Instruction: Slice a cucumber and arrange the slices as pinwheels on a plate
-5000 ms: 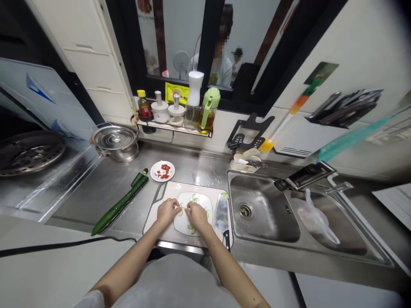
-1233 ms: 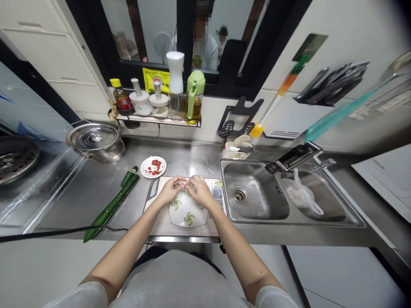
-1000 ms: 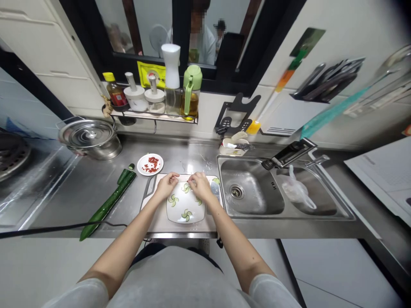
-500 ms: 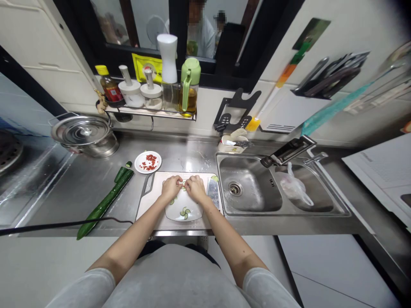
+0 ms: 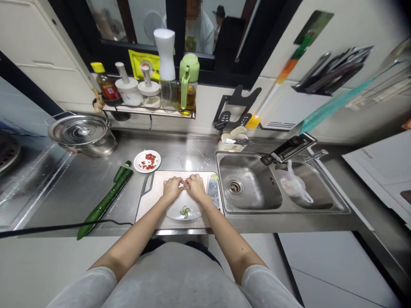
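Observation:
A white plate (image 5: pixel 192 210) lies on the pale cutting board (image 5: pixel 150 205) at the counter's front edge, with a pinwheel of cucumber slices (image 5: pixel 184 211) on its near part. My left hand (image 5: pixel 172 188) and my right hand (image 5: pixel 195 187) meet over the plate's far half, fingers curled and pinched together on small cucumber slices between them. A cleaver (image 5: pixel 212 192) rests on the board just right of my right hand.
A long cucumber (image 5: pixel 105 202) and a small dish of chopped red chilli (image 5: pixel 147 161) lie left of the board. A lidded steel pot (image 5: pixel 81 134) stands far left. The sink (image 5: pixel 253 188) holds a plastic bag (image 5: pixel 295 185). A condiment shelf (image 5: pixel 147 109) hangs behind.
Both hands shifted from the plate's far rim to its middle, staying pinched together. Pinwheels of slices seen on the plate earlier are now covered by the hands. The camera tilted down.

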### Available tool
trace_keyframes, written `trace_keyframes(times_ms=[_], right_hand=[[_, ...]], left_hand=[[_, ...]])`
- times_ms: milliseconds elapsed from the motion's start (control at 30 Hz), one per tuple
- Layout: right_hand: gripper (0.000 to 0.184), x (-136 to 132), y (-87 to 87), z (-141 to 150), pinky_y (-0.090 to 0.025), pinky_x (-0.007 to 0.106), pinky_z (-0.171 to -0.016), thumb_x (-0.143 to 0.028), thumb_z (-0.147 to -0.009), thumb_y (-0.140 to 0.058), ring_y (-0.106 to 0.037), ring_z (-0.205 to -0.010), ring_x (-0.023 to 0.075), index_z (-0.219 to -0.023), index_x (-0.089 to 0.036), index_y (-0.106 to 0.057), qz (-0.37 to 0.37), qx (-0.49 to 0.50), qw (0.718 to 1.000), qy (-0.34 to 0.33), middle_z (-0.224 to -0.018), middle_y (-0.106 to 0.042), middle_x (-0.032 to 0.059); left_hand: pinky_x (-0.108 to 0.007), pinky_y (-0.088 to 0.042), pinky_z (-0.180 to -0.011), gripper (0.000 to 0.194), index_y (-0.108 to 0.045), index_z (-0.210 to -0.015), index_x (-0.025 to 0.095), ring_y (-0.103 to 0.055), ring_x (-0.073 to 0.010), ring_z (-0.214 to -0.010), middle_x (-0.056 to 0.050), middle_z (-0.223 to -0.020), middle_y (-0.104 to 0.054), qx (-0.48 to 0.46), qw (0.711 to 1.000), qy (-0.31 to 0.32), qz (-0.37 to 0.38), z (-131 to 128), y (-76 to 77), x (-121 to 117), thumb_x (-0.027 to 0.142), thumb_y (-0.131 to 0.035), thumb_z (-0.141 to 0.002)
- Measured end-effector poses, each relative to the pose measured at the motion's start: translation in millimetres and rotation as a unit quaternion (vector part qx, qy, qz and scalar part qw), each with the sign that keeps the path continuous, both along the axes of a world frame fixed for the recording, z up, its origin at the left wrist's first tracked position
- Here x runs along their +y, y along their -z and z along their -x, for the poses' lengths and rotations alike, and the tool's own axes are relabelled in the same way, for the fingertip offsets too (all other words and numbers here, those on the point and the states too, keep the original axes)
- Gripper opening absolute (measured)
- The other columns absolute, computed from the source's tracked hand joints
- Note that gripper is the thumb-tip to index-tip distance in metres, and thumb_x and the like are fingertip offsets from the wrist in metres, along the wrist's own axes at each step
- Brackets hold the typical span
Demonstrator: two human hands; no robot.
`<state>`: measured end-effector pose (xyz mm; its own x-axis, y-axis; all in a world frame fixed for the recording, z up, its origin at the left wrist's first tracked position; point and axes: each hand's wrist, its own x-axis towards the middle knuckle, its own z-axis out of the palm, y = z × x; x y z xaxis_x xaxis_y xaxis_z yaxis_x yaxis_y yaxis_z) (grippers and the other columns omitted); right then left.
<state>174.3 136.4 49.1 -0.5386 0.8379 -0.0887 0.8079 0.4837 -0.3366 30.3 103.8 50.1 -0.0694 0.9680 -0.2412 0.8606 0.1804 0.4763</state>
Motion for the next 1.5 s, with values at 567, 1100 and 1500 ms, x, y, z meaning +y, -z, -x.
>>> trace_keyframes(times_ms=[567,1100,1500], right_hand=[[0.019,-2.4,1.3,1.2,-0.032,0.036,-0.086,-0.027,-0.093,-0.048,-0.039,-0.103,0.0242,-0.096,-0.020,-0.066,-0.003,0.000,1.000,0.005,-0.107,-0.056,0.0094],[0.019,-7.4,0.3,1.6,-0.032,0.036,-0.087,-0.027,-0.094,-0.047,-0.039,-0.103,0.0246,-0.099,-0.020,-0.065,-0.007,-0.002,1.000,0.013,-0.109,-0.054,0.0104],[0.020,-5.7,1.9,-0.9,-0.033,0.036,-0.086,-0.028,-0.094,-0.046,-0.039,-0.103,0.0245,-0.097,-0.020,-0.065,-0.010,0.020,1.000,0.013,-0.107,-0.055,0.0094]], left_hand=[[-0.036,-0.034,-0.085,0.022,-0.066,-0.098,0.025,-0.058,-0.0251,-0.098,-0.006,-0.097,-0.067,-0.004,1.000,0.004,-0.002,1.6,-0.8,-1.3,0.035,-0.065,-0.079],[-0.038,-0.032,-0.087,0.018,-0.067,-0.095,0.024,-0.058,-0.0247,-0.100,-0.007,-0.098,-0.067,-0.003,1.000,-0.005,-0.027,2.5,-0.3,-2.3,0.025,-0.051,-0.087],[-0.037,-0.031,-0.085,0.015,-0.067,-0.092,0.023,-0.058,-0.0250,-0.099,-0.007,-0.097,-0.067,-0.017,0.999,-0.013,-0.027,-1.4,0.0,0.4,0.027,-0.054,-0.085]])
